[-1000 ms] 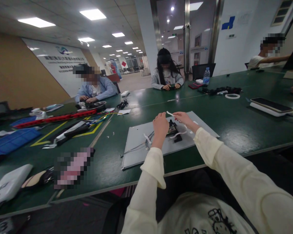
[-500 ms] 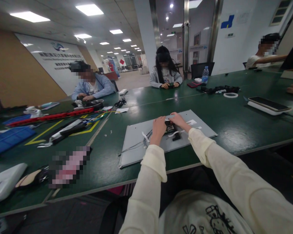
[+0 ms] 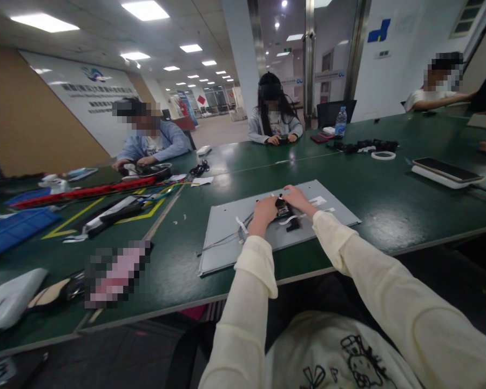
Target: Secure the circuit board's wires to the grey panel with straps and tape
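Observation:
A flat grey panel [image 3: 222, 221] lies on the green table in front of me. Above its middle, my left hand [image 3: 266, 212] and my right hand [image 3: 298, 199] are closed on opposite sides of a small dark device with what looks like a circuit board [image 3: 283, 209]. My fingertips hide much of its outline. A black piece [image 3: 294, 223] and a white ribbon strip [image 3: 287, 220] are just below the device. Thin grey cables [image 3: 222, 241] run across the panel by my left wrist, with white tags among them.
Left of me lie a blue basket [image 3: 20, 229], a red strip [image 3: 93, 190], cables and a white box [image 3: 14, 302]. To the right are a phone on a white box [image 3: 447, 172], a tape ring [image 3: 383, 155] and a bottle [image 3: 341, 121]. Several people sit around the table.
My left hand has dropped slightly and the device has turned a little between my hands. The person at the left has moved a hand outward.

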A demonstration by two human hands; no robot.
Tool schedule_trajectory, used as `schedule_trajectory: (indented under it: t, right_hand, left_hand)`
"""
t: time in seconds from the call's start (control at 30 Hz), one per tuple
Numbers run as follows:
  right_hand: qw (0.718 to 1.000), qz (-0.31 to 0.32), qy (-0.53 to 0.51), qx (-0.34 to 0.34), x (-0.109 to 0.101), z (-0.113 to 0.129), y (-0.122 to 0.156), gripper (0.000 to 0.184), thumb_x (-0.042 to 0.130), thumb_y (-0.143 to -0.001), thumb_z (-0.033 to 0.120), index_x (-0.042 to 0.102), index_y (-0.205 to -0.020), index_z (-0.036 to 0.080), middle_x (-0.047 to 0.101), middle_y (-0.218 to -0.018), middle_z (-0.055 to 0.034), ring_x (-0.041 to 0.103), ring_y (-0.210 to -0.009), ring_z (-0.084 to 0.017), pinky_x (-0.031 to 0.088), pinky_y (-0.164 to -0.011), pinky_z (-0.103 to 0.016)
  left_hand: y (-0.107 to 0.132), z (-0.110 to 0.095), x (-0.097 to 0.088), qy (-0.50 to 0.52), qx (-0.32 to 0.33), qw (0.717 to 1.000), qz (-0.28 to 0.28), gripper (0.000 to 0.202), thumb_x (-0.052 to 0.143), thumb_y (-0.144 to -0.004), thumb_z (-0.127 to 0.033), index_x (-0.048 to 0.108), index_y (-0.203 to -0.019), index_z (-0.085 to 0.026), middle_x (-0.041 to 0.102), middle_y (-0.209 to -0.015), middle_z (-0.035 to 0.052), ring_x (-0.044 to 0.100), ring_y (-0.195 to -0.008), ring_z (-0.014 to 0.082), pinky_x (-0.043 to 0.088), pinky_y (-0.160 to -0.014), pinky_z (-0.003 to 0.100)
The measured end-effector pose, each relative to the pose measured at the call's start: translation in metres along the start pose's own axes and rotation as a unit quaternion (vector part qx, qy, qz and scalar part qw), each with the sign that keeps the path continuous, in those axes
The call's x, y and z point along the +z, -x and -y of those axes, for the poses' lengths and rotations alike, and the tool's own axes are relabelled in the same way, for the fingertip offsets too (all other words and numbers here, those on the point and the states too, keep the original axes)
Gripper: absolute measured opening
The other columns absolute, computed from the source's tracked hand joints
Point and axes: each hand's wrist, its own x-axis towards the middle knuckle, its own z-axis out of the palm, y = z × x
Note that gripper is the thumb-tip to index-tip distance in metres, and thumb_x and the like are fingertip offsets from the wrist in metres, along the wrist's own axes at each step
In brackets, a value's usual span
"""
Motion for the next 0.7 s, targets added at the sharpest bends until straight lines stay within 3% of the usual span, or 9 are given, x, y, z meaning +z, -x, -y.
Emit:
schedule_trajectory:
  t: [0.33, 0.47, 0.7]
  right_hand:
    - [0.993, 0.009, 0.110, -0.050, -0.011, -0.008, 0.020, 0.036, 0.050, -0.088, 0.024, 0.055, -0.122, 0.015, 0.066, -0.110, -0.0130, 0.060, -0.101, -0.024, 0.043, -0.085, -0.029]
    - [0.976, 0.004, 0.205, -0.078, -0.014, -0.004, 0.035, 0.037, 0.046, -0.093, 0.029, 0.050, -0.127, 0.015, 0.066, -0.105, -0.0170, 0.062, -0.099, -0.027, 0.043, -0.082, -0.032]
    - [0.939, 0.024, 0.321, -0.123, -0.019, 0.005, 0.049, 0.032, 0.038, -0.095, 0.019, 0.046, -0.126, 0.018, 0.067, -0.100, -0.0125, 0.064, -0.094, -0.026, 0.045, -0.078, -0.033]
  left_hand:
    - [-0.003, 0.001, 0.001, -0.006, -0.012, 1.000, 0.010, 0.044, 0.039, -0.086, -0.012, 0.054, -0.127, -0.020, 0.065, -0.118, 0.0110, 0.060, -0.111, 0.0197, 0.043, -0.094, 0.031]
    - [-0.004, 0.001, 0.000, -0.011, -0.008, 1.000, 0.012, 0.043, 0.040, -0.086, -0.014, 0.055, -0.126, -0.020, 0.066, -0.116, 0.0116, 0.061, -0.107, 0.0210, 0.045, -0.090, 0.031]
    - [-0.004, 0.001, 0.000, -0.016, -0.013, 0.999, 0.024, 0.042, 0.040, -0.088, -0.014, 0.054, -0.126, -0.021, 0.065, -0.120, 0.0115, 0.060, -0.109, 0.0210, 0.044, -0.092, 0.031]
